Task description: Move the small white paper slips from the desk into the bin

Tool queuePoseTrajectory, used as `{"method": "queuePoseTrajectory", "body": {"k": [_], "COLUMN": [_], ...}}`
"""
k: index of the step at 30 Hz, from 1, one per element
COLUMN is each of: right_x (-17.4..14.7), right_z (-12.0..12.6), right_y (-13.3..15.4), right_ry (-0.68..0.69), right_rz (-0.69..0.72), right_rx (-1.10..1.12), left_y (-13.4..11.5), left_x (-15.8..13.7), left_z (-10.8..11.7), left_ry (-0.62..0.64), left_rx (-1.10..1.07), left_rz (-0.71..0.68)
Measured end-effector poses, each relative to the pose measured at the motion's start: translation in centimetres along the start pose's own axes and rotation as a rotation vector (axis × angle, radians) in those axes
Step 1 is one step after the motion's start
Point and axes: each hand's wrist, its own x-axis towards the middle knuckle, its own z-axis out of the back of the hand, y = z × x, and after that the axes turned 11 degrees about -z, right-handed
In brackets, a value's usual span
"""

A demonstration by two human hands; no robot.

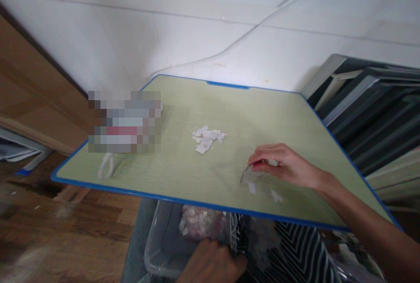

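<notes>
My right hand (282, 165) pinches a thin see-through piece with a curved edge (246, 175), tilted low over the table; its exact kind does not show. Under and beside it lie two small white paper scraps (276, 196). A small heap of torn white paper (207, 138) sits near the table's middle, left of that hand. Below the front edge, my left hand (213, 263) is closed at the near side of a clear plastic tub (151, 252), its fingertips partly hidden. Inside the tub is a pile of pinkish and white scraps (202, 221).
The pale green folding table (183, 99) has a blue rim. A blurred-out object (127, 125) with a white strap (106, 167) is at its left. Cardboard (39, 82) leans at left, dark folded frames (377, 112) at right. A cable (226, 49) runs along the wall.
</notes>
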Motion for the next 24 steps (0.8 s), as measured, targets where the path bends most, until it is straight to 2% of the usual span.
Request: {"method": "queuePoseTrajectory", "body": {"k": [2,6,10,13,18,24], "right_x": [-1.4,-4.6,-6.8,-7.6,-7.9,-8.0], "right_z": [0.1,-0.2,-0.9,-1.5,-1.9,-1.9], "right_y": [0.4,0.8,1.0,1.2,1.9,2.4], "right_ry": [0.027,-0.008,-0.106,-0.192,-0.280,-0.217], "right_rz": [-0.025,-0.148,-0.286,-0.344,-0.361,-0.335], "right_rx": [0.010,0.012,0.023,0.029,0.042,0.054], "left_y": [0.0,0.0,-0.2,-0.3,-0.2,-0.2], "left_x": [-0.1,-0.3,-0.4,-0.4,-0.2,-0.1], "left_z": [-0.2,-0.1,0.1,0.1,0.1,0.5], "left_ry": [-0.009,-0.018,0.012,-0.017,0.009,0.037], "left_rx": [0.001,-0.051,-0.063,-0.026,-0.029,-0.068], "left_rz": [0.001,0.027,0.022,0.027,0.011,0.019]}}
